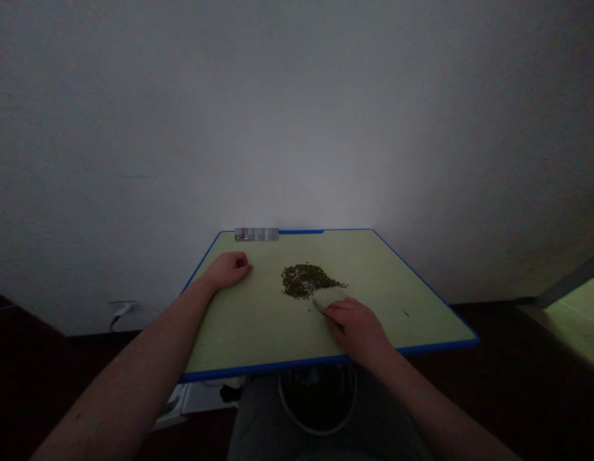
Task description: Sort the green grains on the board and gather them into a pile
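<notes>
A pile of small dark green grains lies in the middle of a light green table with a blue rim. My right hand rests just in front of the pile, fingers closed on a small pale flat object whose edge touches the pile's near right side. My left hand lies on the table's left part, fingers curled in a loose fist with nothing seen in it, about a hand's width left of the pile.
A round dark bowl with a pale rim sits in my lap under the table's front edge. A plain white wall stands right behind the table. A second green table shows at the far right. The floor is dark.
</notes>
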Demonstrator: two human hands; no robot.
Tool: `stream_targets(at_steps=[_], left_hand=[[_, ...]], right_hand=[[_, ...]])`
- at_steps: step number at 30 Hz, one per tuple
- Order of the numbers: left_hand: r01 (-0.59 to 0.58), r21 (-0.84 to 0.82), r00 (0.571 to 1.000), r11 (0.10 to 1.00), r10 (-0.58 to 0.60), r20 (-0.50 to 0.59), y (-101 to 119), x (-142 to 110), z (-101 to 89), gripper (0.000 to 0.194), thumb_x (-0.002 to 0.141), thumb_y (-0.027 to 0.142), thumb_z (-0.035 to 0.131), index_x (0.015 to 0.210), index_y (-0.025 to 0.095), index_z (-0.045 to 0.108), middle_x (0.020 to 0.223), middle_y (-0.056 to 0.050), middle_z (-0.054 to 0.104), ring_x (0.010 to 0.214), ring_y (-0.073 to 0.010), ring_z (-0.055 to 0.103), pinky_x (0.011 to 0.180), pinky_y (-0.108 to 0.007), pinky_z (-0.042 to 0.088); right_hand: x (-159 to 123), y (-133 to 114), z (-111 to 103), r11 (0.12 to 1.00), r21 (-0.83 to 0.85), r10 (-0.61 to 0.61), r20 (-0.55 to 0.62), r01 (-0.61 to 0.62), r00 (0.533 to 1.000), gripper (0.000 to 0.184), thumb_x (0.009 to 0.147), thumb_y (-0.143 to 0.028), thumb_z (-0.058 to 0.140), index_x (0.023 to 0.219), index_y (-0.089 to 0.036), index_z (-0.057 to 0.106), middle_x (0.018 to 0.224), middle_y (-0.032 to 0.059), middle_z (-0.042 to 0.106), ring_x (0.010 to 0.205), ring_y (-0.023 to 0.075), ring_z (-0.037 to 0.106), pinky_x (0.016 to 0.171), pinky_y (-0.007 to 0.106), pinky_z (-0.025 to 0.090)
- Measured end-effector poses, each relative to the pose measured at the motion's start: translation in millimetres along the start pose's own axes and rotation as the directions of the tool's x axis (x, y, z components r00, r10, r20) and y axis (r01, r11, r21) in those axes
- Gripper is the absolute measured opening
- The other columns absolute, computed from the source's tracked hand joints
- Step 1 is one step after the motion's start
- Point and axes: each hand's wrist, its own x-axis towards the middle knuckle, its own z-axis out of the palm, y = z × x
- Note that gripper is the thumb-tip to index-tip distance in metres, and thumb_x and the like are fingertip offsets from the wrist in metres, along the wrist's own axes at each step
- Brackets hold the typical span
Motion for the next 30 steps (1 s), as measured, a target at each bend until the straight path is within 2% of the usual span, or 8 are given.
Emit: stream_targets(at_steps=[7,15,25,30], left_hand=[[-0.015,-0.027,1.0,1.0,0.015,-0.005,0.5,-0.5,-0.2,0.025,0.071,0.041,0.047,0.064,0.017,0.052,0.059,0.0,0.053,0.055,-0.0113,0.045,0.052,-0.024,0.03],[-0.01,-0.019,1.0,1.0,0.009,-0.017,0.1,-0.3,-0.2,0.024,0.07,0.04,0.047,0.063,0.018,0.052,0.059,0.0,0.052,0.055,-0.0114,0.045,0.052,-0.024,0.031],[0.017,-0.032,1.0,0.999,-0.017,-0.001,2.0,-0.8,-1.6,0.025,0.07,0.041,0.048,0.065,0.017,0.053,0.06,0.0,0.053,0.056,-0.0117,0.046,0.053,-0.024,0.031],[-0.007,-0.016,1.0,1.0,0.007,-0.003,3.2,-1.5,-3.0,0.025,0.071,0.041,0.048,0.065,0.017,0.052,0.06,0.0,0.053,0.057,-0.0117,0.046,0.053,-0.024,0.031]], right_hand=[[8.9,6.1,3.7,0.995,-0.077,0.055,-0.009,-0.055,0.998,0.027,0.08,-0.016,0.046,0.097,-0.021,0.067,0.095,0.0031,0.067,0.088,0.0174,0.056,0.085,0.029,0.039],[16.9,19.0,-0.5,1.0,0.002,0.005,0.013,-0.005,1.0,0.026,0.081,-0.019,0.047,0.096,-0.023,0.067,0.093,0.0017,0.068,0.088,0.016,0.056,0.083,0.029,0.039],[0.4,20.6,-2.9,0.985,0.15,-0.083,0.004,0.082,0.997,0.024,0.08,-0.019,0.049,0.096,-0.024,0.067,0.091,0.0019,0.068,0.086,0.0163,0.056,0.08,0.031,0.04],[0.8,20.1,-10.4,0.986,0.158,-0.06,0.002,0.059,0.998,0.023,0.081,-0.019,0.049,0.094,-0.023,0.067,0.088,0.0013,0.068,0.084,0.0161,0.056,0.078,0.03,0.041]])
